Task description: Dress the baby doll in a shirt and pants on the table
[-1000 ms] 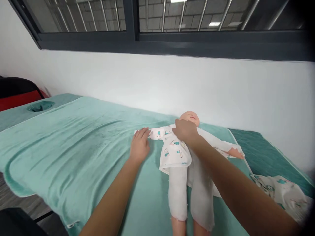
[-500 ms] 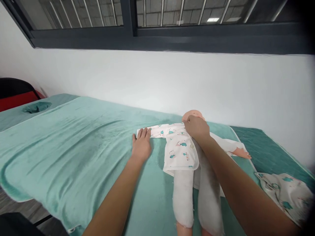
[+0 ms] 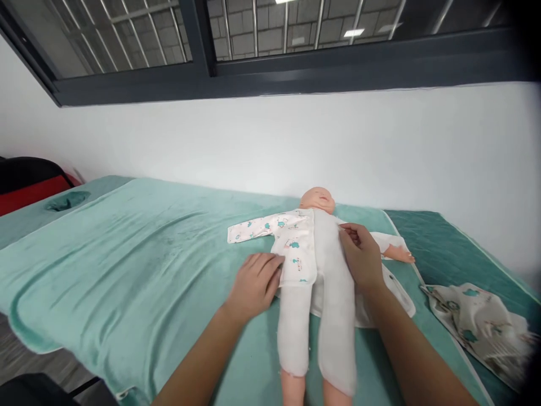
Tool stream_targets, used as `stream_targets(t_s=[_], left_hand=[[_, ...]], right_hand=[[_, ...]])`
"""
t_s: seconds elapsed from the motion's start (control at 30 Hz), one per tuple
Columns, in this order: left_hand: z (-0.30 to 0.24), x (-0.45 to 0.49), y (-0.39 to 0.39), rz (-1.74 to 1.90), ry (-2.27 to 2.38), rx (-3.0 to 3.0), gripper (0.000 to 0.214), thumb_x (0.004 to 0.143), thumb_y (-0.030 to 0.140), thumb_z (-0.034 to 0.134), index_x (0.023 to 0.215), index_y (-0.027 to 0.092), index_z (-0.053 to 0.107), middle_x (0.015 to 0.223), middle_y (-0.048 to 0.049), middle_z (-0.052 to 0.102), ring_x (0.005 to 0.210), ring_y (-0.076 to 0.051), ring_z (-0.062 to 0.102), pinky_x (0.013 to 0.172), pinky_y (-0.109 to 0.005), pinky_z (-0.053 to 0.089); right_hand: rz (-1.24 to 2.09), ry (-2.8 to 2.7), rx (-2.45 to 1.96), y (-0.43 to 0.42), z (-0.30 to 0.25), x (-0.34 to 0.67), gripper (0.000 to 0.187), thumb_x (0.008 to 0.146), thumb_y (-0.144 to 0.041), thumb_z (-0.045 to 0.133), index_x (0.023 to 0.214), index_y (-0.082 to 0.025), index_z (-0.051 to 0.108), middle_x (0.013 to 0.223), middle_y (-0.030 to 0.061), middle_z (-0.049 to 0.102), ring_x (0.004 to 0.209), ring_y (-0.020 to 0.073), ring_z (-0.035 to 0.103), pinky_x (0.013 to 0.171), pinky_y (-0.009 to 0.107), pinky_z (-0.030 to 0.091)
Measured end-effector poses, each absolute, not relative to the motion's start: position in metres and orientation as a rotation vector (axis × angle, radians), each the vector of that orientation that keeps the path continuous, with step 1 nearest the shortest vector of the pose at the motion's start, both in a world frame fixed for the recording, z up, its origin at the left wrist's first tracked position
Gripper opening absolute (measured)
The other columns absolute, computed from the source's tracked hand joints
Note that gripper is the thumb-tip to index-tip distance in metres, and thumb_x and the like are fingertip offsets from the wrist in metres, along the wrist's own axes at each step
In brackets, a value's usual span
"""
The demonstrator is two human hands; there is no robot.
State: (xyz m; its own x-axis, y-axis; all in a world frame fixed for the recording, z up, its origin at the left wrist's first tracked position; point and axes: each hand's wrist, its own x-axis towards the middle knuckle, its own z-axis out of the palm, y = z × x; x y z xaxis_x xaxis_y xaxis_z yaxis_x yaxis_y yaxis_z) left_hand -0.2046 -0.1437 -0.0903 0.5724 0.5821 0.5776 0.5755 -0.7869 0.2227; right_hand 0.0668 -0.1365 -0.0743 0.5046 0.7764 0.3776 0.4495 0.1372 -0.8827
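Note:
A doll (image 3: 332, 248) with a white cloth body lies on its back, head towards the wall. A white baby shirt (image 3: 298, 242) with teal prints covers its arm and chest on the left of the view. The shirt's other half lies spread beneath the doll on the right, where the doll's arm and hand (image 3: 399, 254) stick out sideways. My left hand (image 3: 256, 282) rests against the shirt's left side, fingers loosely bent and thumb apart. Beside the doll's chest, my right hand (image 3: 361, 254) has its fingers curled in a pinch at the shirt's edge; the fingertips are partly hidden.
Under the doll is a light green sheet (image 3: 139, 254) over a darker green bed (image 3: 422, 231). A crumpled printed garment (image 3: 482, 321) lies at the right. Behind the bed rises a white wall (image 3: 236, 146) below a dark window frame (image 3: 262, 79). A red and black item (image 3: 34, 180) stands far left.
My left hand has left the sleeve end and moved down to the shirt's side. My right hand has come down from the neck to beside the chest, uncovering the doll's head. The view has shifted.

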Motion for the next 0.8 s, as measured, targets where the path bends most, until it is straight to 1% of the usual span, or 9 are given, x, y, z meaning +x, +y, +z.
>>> stream_targets(t_s=[0.1, 0.2, 0.27, 0.33, 0.4, 0.53, 0.63, 0.73, 0.8], left_hand=[[-0.088, -0.202, -0.164, 1.015, 0.967, 2.702, 0.043, 0.092, 0.016, 0.049, 0.134, 0.023, 0.049, 0.121, -0.0103, 0.063, 0.109, -0.023, 0.058, 0.093, -0.042, 0.048], [-0.092, -0.203, -0.172, 1.025, 1.034, 2.665, 0.046, 0.090, 0.015, 0.051, 0.135, 0.024, 0.048, 0.123, -0.0111, 0.061, 0.111, -0.024, 0.058, 0.094, -0.043, 0.048], [-0.097, -0.202, -0.171, 0.999, 1.109, 2.696, 0.047, 0.088, 0.011, 0.051, 0.133, 0.024, 0.048, 0.122, -0.0107, 0.062, 0.109, -0.024, 0.058, 0.093, -0.043, 0.049], [-0.101, -0.200, -0.167, 1.001, 1.180, 2.714, 0.043, 0.087, 0.008, 0.050, 0.127, 0.024, 0.052, 0.115, -0.0089, 0.065, 0.103, -0.023, 0.060, 0.088, -0.040, 0.050], [-0.101, -0.196, -0.165, 1.091, 1.225, 2.661, 0.033, 0.089, 0.008, 0.048, 0.118, 0.023, 0.055, 0.106, -0.0069, 0.067, 0.096, -0.021, 0.061, 0.082, -0.036, 0.052], [-0.088, -0.178, -0.171, 1.349, 1.226, 2.484, 0.021, 0.094, 0.012, 0.046, 0.108, 0.023, 0.058, 0.088, -0.0029, 0.066, 0.080, -0.015, 0.063, 0.068, -0.028, 0.051], [-0.074, -0.165, -0.182, 1.397, 1.079, 2.534, 0.019, 0.094, 0.013, 0.048, 0.107, 0.023, 0.058, 0.087, -0.0026, 0.068, 0.078, -0.015, 0.064, 0.067, -0.028, 0.049], [-0.065, -0.163, -0.185, 1.275, 0.876, 2.620, 0.012, 0.091, 0.015, 0.053, 0.097, 0.022, 0.060, 0.081, -0.0025, 0.067, 0.074, -0.016, 0.061, 0.067, -0.031, 0.047], [-0.060, -0.165, -0.181, 1.245, 0.863, 2.597, 0.009, 0.091, 0.018, 0.054, 0.093, 0.022, 0.062, 0.081, -0.0037, 0.065, 0.077, -0.017, 0.060, 0.071, -0.033, 0.048]], right_hand=[[0.314, -1.110, -1.647, -0.140, -0.082, 0.085, 0.025, 0.087, -0.040, 0.054, 0.100, -0.021, 0.063, 0.095, 0.0060, 0.068, 0.086, 0.0220, 0.061, 0.079, 0.036, 0.045], [0.279, -1.151, -1.965, -0.140, -0.084, 0.098, 0.028, 0.090, -0.048, 0.049, 0.092, -0.021, 0.057, 0.082, 0.0073, 0.066, 0.077, 0.0251, 0.059, 0.072, 0.037, 0.040], [0.319, -1.219, -2.067, -0.141, -0.085, 0.100, 0.032, 0.093, -0.051, 0.042, 0.091, -0.021, 0.054, 0.074, 0.0065, 0.062, 0.070, 0.0253, 0.057, 0.066, 0.036, 0.037], [0.387, -1.270, -1.996, -0.140, -0.087, 0.098, 0.033, 0.095, -0.052, 0.038, 0.091, -0.022, 0.051, 0.072, 0.0049, 0.059, 0.069, 0.0246, 0.056, 0.065, 0.034, 0.035], [0.468, -1.250, -1.840, -0.138, -0.089, 0.094, 0.036, 0.094, -0.057, 0.037, 0.090, -0.023, 0.049, 0.075, 0.0032, 0.059, 0.071, 0.0235, 0.056, 0.065, 0.033, 0.036], [0.636, -1.114, -1.597, -0.130, -0.097, 0.088, 0.044, 0.087, -0.066, 0.046, 0.093, -0.023, 0.050, 0.076, -0.0018, 0.055, 0.072, 0.0200, 0.053, 0.067, 0.031, 0.040], [0.772, -1.088, -1.429, -0.126, -0.101, 0.084, 0.043, 0.083, -0.065, 0.053, 0.094, -0.023, 0.050, 0.073, -0.0048, 0.051, 0.069, 0.0175, 0.049, 0.067, 0.030, 0.040], [0.912, -1.123, -1.277, -0.127, -0.102, 0.080, 0.042, 0.082, -0.062, 0.058, 0.094, -0.023, 0.050, 0.075, -0.0051, 0.050, 0.070, 0.0165, 0.047, 0.067, 0.029, 0.039], [0.955, -1.141, -1.233, -0.128, -0.103, 0.078, 0.040, 0.083, -0.061, 0.059, 0.092, -0.024, 0.049, 0.075, -0.0056, 0.047, 0.070, 0.0158, 0.045, 0.066, 0.028, 0.037]])
